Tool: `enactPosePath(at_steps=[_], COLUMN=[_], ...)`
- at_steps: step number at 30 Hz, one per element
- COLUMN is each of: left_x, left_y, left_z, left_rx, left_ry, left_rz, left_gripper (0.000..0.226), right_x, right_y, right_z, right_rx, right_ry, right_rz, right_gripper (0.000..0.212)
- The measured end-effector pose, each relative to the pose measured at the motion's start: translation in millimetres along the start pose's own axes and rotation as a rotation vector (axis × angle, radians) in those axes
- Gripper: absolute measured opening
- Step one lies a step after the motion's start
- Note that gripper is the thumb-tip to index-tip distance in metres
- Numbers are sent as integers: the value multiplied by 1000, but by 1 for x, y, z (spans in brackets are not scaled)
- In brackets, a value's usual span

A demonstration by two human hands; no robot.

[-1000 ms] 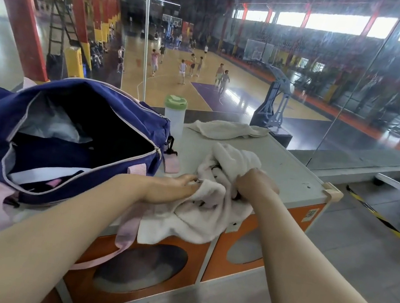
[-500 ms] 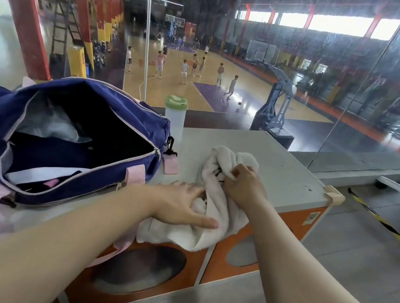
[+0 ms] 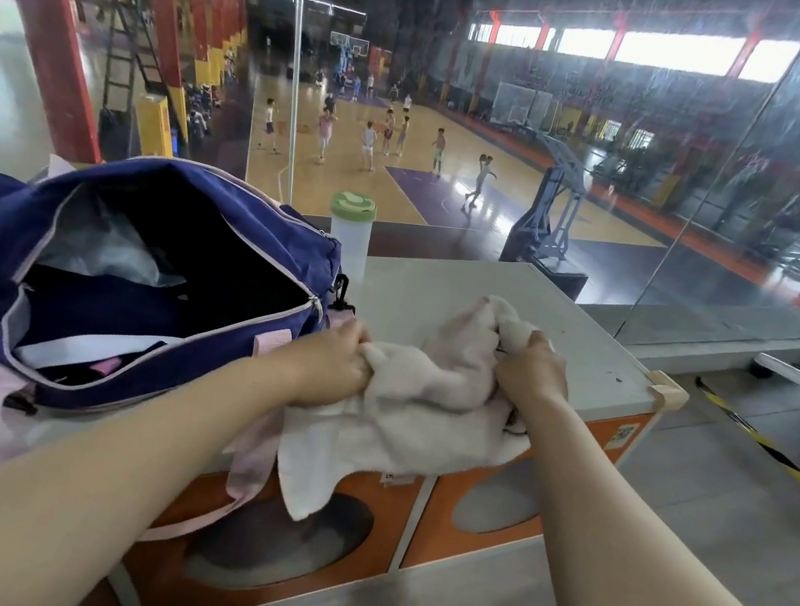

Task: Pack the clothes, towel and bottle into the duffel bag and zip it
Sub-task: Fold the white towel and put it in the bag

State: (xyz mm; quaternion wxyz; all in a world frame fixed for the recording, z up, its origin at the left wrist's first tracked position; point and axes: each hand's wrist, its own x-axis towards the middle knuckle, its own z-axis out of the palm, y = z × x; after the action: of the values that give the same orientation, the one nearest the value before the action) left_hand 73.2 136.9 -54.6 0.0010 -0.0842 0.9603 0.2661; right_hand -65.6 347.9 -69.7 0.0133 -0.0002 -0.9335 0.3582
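Beside the open navy bag (image 3: 228,329), both hands bunch soft cream cloth (image 3: 428,411).

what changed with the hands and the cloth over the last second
The left hand, which lay flat on the pale cloth half a second ago, has closed on its left edge. The right hand keeps its grip on the bunched right end. The cloth is now gathered between them, one corner hanging over the table edge. The open duffel bag and green-lidded bottle stayed put.
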Motion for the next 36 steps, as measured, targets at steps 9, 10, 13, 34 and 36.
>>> enactPosePath(at_steps=[9,10,13,34,36], left_x=[3,3,8,7,6], left_y=[-21,-19,-22,-30,-25], left_z=[3,0,-7,-53,-53], left_rx=[260,245,274,106,-84], left_ry=[475,433,224,358,326], left_rz=[102,126,131,-94,-95], left_gripper=[10,6,12,33,34], right_x=[-1,0,2,3,6], right_y=[-4,-4,1,-14,-19], right_z=[4,5,6,-32,-34], right_rx=[-255,-283,-355,-136,3], right_ry=[40,-1,-71,204,154], right_rz=[-356,-339,-315,-315,-250], right_gripper=[51,45,29,27,30])
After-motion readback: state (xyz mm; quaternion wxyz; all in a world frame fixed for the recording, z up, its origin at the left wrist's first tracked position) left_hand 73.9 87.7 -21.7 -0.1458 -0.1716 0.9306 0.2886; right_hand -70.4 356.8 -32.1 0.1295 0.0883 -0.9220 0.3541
